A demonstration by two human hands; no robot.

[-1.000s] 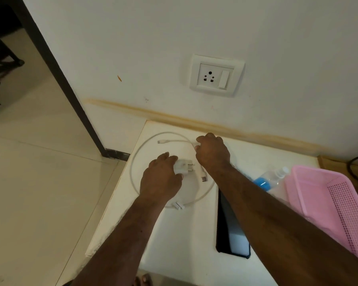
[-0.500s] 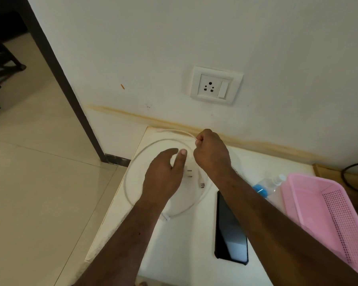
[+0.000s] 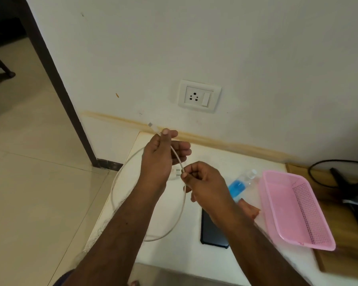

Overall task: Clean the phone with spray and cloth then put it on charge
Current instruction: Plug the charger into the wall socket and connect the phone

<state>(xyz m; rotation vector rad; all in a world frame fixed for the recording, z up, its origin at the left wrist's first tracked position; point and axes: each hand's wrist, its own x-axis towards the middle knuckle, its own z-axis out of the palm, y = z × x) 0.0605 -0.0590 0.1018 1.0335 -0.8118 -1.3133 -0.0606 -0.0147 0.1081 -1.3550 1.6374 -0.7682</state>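
My left hand [image 3: 161,155] pinches the white charging cable [image 3: 114,182] just behind its connector tip [image 3: 152,126], lifted above the white table [image 3: 174,250]. My right hand [image 3: 205,180] pinches the same cable lower down, and the rest hangs in a loop to the table. The white charger plug [image 3: 175,173] lies on the table, mostly hidden behind my hands. The black phone [image 3: 212,234] lies flat under my right forearm. A spray bottle with blue liquid [image 3: 241,184] lies beside it. A reddish cloth [image 3: 250,209] peeks out next to the forearm.
A wall socket with a switch [image 3: 198,97] sits on the wall above the table. A pink plastic basket [image 3: 298,209] stands at the right. Further right is a wooden surface [image 3: 343,259] with black cables. A dark door frame [image 3: 56,79] and tiled floor lie to the left.
My left hand left the plug and took the cable near its connector, lifting it. My right hand slid down the cable. The plug stays on the table.
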